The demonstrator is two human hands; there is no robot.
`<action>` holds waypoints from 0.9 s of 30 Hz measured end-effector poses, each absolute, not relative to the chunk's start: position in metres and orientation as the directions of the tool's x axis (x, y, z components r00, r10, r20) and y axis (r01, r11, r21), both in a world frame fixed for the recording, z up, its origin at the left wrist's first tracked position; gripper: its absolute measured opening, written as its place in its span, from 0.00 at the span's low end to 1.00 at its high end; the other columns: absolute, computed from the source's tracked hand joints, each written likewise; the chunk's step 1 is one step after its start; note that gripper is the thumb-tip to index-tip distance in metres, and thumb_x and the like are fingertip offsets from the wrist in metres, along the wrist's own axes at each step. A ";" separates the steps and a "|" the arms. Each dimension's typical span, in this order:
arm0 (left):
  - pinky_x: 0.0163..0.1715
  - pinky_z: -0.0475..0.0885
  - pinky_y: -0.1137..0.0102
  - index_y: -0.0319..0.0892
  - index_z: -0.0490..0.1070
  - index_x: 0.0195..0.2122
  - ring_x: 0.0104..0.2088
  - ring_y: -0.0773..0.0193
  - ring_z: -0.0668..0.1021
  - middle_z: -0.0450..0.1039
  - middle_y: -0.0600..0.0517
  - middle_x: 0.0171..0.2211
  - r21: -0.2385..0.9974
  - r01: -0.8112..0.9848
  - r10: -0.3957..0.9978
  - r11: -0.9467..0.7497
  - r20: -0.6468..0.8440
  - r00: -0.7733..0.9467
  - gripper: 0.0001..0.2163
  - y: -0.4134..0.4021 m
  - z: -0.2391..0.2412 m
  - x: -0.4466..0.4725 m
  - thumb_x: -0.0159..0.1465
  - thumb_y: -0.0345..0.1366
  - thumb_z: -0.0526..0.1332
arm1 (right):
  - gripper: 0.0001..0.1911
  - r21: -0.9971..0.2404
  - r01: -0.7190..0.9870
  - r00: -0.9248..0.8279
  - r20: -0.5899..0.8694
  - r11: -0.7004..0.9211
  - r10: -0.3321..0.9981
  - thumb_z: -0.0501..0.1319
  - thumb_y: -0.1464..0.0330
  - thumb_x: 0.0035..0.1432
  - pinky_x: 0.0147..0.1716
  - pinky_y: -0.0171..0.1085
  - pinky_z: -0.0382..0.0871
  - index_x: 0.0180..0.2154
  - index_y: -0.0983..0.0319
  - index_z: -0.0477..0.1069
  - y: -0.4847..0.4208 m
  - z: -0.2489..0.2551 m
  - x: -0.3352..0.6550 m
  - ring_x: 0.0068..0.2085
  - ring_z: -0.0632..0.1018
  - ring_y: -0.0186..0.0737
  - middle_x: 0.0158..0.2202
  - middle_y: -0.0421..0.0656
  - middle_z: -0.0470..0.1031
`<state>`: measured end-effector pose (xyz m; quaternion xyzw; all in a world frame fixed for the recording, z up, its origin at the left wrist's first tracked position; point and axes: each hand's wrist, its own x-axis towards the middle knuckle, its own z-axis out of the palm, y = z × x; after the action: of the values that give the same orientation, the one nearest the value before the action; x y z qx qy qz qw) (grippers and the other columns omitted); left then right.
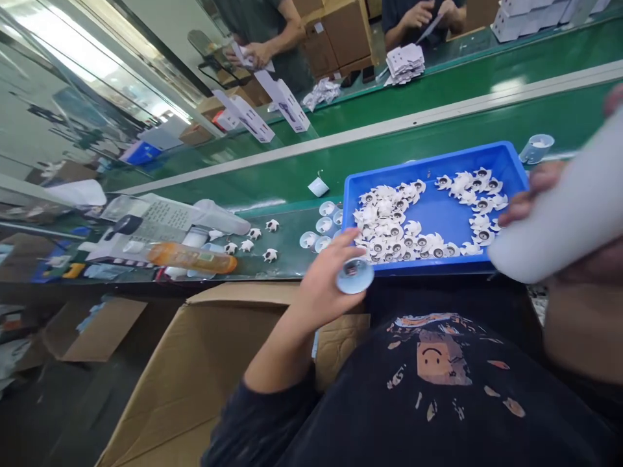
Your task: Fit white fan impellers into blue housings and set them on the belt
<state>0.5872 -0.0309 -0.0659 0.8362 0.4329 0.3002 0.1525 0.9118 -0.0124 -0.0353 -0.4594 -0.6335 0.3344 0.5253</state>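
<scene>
My left hand is closed around a small round translucent cap, held just in front of the near left corner of a blue tray. The tray holds several small white star-shaped parts. My right hand is raised close to the camera at the right edge, its fingers wrapped round a large white cylinder that is blurred and partly out of view. A few round caps and loose white parts lie on the green belt left of the tray.
A green conveyor belt runs across. An orange-filled bottle and white boxes lie at left. An open cardboard carton stands below the bench. Two other people handle white cartons across the line. A cap sits behind the tray.
</scene>
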 end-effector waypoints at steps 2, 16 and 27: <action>0.53 0.72 0.59 0.42 0.67 0.49 0.52 0.53 0.76 0.74 0.45 0.50 0.481 0.533 0.708 -0.696 0.336 0.620 0.18 -0.020 -0.057 0.635 0.58 0.33 0.66 | 0.42 -0.943 -0.038 0.022 0.331 0.331 0.944 0.41 0.32 0.54 0.33 0.38 0.74 0.57 0.51 0.61 -0.013 -0.013 0.893 0.40 0.78 0.44 0.36 0.43 0.71; 0.29 0.71 0.68 0.42 0.68 0.32 0.28 0.63 0.73 0.71 0.53 0.28 0.673 0.230 0.622 -0.703 0.424 0.658 0.15 -0.013 -0.065 0.722 0.56 0.48 0.68 | 0.39 -0.982 0.146 -0.207 0.086 0.117 0.975 0.66 0.37 0.44 0.34 0.35 0.78 0.52 0.52 0.68 0.015 -0.029 0.913 0.45 0.77 0.46 0.40 0.40 0.70; 0.39 0.75 0.62 0.42 0.68 0.51 0.39 0.54 0.78 0.76 0.48 0.40 0.754 0.333 0.670 -0.566 0.185 0.719 0.28 -0.012 -0.064 0.714 0.52 0.46 0.72 | 0.41 -0.933 -0.075 -0.038 0.356 0.353 0.934 0.49 0.30 0.50 0.36 0.37 0.75 0.44 0.57 0.70 -0.016 -0.013 0.890 0.37 0.77 0.39 0.42 0.41 0.71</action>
<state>0.7145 -0.0116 -0.0636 0.8537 0.2937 0.2326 0.3617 0.8899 -0.0160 -0.0129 -0.3719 -0.5774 0.4306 0.5856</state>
